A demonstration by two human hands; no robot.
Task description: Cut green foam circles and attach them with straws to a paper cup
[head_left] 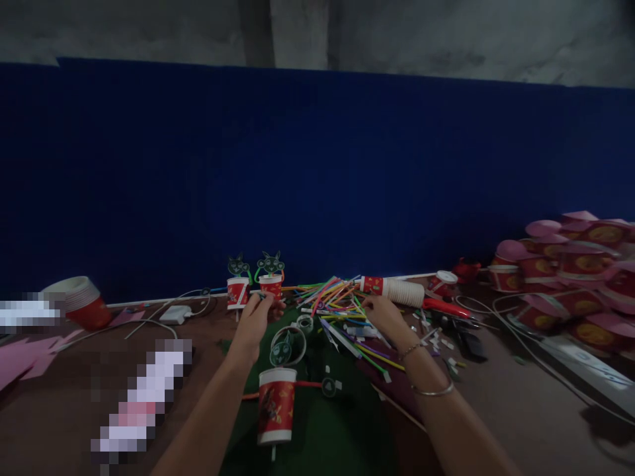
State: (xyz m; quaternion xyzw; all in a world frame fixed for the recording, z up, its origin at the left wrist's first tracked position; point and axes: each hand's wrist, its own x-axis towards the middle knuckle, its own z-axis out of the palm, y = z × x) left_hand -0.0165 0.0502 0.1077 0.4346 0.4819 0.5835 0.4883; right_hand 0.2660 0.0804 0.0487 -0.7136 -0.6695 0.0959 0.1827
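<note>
My left hand (260, 314) is closed in front of two red paper cups, its fingertips pinched on something small and dark that I cannot make out. Above the left cup (237, 294) and the right cup (270, 285) stand dark green paper animal heads with bent straw arms. My right hand (381, 312) reaches into a pile of coloured straws (342, 297), fingers curled; what they pinch is hidden. Nearest me is a red paper cup (276, 406) with orange-red straw arms. Behind it are a roll of tape (304, 323) and a round container with a green paper face (281, 350).
A row of nested paper cups (404, 292) lies beside the straws. Paper scraps (436, 340) and a red-handled tool (446, 307) are to the right. Pink-and-red cup crafts (570, 264) are heaped far right. Stacked cups (84, 304) and a white charger (175, 314) with cables sit left.
</note>
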